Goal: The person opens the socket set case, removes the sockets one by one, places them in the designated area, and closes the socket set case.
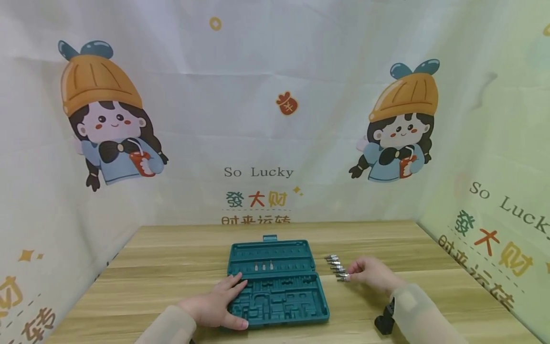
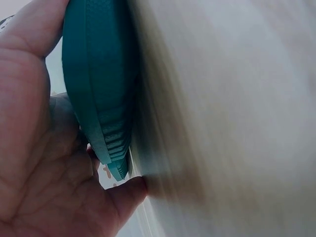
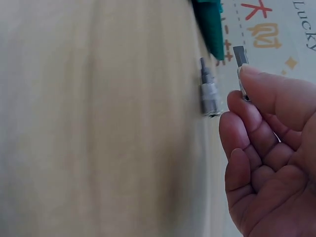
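Note:
An unfolded teal plastic case lies on the table with its moulded slots facing up. My left hand rests on its near left side, fingers spread over the edge and thumb at the front corner. The left wrist view shows the palm beside the case's side wall. My right hand pinches a small metal bit socket between thumb and index finger, its tip sticking out. Several similar bit sockets lie in a column right of the case; one bit socket shows close by in the right wrist view.
Three small pale bits stand in the far half of the case. A latch juts from its back edge. The wooden table ends against a printed cloth backdrop, which also hangs along both sides.

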Tool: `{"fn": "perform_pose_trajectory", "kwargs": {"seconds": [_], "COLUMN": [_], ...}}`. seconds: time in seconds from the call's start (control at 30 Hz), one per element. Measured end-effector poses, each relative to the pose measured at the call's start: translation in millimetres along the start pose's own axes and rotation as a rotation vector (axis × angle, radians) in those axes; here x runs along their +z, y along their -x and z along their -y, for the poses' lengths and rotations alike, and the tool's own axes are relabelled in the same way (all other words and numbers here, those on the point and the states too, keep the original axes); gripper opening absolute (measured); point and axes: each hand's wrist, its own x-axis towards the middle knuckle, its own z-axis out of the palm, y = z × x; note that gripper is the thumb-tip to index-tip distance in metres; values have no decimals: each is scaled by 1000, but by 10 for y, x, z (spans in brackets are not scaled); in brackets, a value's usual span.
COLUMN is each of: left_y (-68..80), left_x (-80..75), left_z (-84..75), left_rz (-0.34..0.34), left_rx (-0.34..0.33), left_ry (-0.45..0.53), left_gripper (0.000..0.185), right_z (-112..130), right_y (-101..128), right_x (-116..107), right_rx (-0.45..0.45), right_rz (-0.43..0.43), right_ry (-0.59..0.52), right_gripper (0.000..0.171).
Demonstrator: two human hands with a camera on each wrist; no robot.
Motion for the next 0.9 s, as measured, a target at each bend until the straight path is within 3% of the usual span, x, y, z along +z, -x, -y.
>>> {"fn": "perform_pose_trajectory", "kwargs": {"seconds": [0.27,0.9], "left_y": [-6,7], "left_x": [13,20], "left_z": [45,4], "left_rz": [-16,-17], "left_rx": [15,0], "left_ry": [-3,1], "left_gripper": [95,95], "right_z": [-52,-109], "right_y": [53,47], "right_x": [23,70], "right_rx": [-54,-25], "right_rz": [27,-11], "right_ry": [17,8], "right_gripper": [14,15]}}
